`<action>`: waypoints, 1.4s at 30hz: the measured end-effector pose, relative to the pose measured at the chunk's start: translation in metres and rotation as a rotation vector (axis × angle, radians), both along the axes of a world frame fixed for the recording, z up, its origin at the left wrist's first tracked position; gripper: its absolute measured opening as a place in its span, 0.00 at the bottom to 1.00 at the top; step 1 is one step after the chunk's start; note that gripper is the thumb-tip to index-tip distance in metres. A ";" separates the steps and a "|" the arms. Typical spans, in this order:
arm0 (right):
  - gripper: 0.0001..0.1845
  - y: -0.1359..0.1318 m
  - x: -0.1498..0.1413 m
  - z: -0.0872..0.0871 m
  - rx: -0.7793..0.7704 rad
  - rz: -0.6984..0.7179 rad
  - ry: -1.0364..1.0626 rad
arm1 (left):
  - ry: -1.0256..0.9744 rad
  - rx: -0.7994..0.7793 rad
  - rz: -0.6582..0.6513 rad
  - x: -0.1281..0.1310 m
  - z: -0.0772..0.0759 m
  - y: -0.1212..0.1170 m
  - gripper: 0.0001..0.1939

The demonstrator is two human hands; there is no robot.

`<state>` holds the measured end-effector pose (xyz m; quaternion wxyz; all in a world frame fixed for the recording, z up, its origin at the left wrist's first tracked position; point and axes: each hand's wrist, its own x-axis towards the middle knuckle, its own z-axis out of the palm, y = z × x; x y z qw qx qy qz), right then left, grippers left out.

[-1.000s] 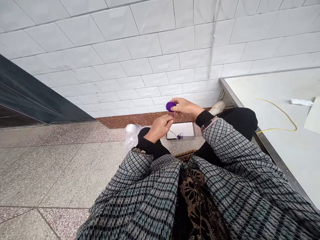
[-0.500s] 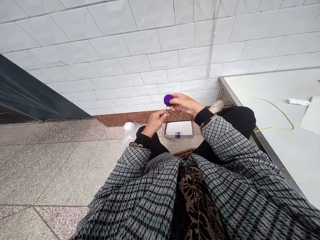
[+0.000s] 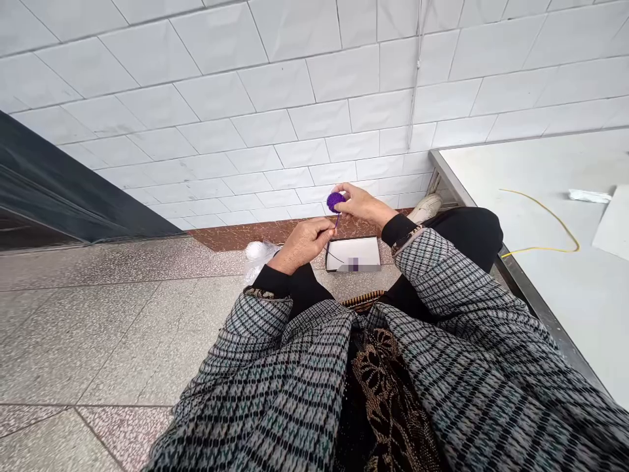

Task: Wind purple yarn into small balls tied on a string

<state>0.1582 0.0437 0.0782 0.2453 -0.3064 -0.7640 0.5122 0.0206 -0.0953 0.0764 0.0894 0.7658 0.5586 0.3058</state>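
Note:
A small round purple yarn piece (image 3: 335, 202) is pinched between the fingers of my right hand (image 3: 361, 203), in front of the tiled wall. I cannot tell whether it is a wound ball or a crocheted round. From it a purple yarn strand (image 3: 337, 220) runs down to my left hand (image 3: 305, 241), whose thumb and forefinger are closed on it. The strand is taut between the two hands. Below the hands, a white box with dark edges (image 3: 354, 250) lies on the floor, with a dark strand across its left side.
On the floor left of my knee is a clear plastic bag with something white (image 3: 255, 254). To the right stands a white table (image 3: 550, 314) with a metal edge; a yellow cord (image 3: 565, 223) and a small white item (image 3: 588, 196) lie on it. The tiled wall (image 3: 275, 124) is ahead.
My left hand has moved slightly right and turned, still holding the strand. The purple piece has shifted a little right and tilted in my right hand.

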 end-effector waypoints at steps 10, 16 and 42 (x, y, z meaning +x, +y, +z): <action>0.15 -0.018 0.012 0.010 -0.356 0.455 0.089 | -0.228 0.028 0.393 -0.018 -0.012 0.017 0.09; 0.05 -0.011 0.009 0.019 -0.533 0.271 0.388 | -0.177 -0.069 0.259 0.000 -0.032 0.017 0.10; 0.13 -0.017 0.005 0.020 -0.369 0.070 0.261 | -0.087 -0.054 0.073 0.015 -0.036 0.004 0.12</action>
